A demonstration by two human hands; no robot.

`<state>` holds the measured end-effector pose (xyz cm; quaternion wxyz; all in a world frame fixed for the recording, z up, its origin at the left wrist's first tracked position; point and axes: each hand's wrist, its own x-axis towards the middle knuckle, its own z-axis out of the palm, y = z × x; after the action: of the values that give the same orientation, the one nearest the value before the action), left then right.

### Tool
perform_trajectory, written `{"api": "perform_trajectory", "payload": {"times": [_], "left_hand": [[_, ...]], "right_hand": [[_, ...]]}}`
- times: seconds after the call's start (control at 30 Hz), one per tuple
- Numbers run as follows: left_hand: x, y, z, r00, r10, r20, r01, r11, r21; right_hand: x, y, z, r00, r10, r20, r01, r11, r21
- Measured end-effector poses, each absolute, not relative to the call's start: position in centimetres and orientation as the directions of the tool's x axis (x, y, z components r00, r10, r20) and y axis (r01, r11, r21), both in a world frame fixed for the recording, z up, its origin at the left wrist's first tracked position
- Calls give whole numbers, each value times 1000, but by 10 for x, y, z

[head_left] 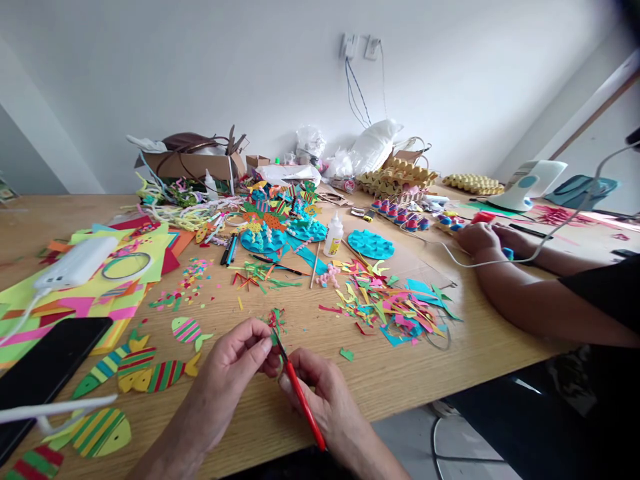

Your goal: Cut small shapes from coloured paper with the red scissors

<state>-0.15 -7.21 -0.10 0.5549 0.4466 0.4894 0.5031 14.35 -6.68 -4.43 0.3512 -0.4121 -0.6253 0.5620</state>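
My left hand [244, 353]: curled, thumb and fingertips pinching a green scrap [274, 339].
My right hand [323, 390]: closed around the red tool [304, 403], tip toward eleven o'clock.

Scissors [303, 399] partly hidden, phone [50, 365] cropped

Black phone [55, 363] near white device [83, 262], wall adapter [349, 47] with cables [358, 88], cardboard box [193, 167]

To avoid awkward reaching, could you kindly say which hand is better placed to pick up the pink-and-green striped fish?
Probably the left hand: it is nearer the striped fish, while the right hand grips a red-handled tool. The left seems to pinch a green scrap, though.
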Motion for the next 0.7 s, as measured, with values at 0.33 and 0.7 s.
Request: {"api": "perform_trajectory", "payload": {"times": [0.33,0.7], "left_hand": [[-2,-71,1,-6,994,-105,-108,104,989],[-6,-71,-1,-5,995,-104,-138,103,985]], "right_hand": [[145,-67,-44,-418,908,-37,159,33,-987],[147,-68,-39,-420,907,-41,229,62,-972]]}}
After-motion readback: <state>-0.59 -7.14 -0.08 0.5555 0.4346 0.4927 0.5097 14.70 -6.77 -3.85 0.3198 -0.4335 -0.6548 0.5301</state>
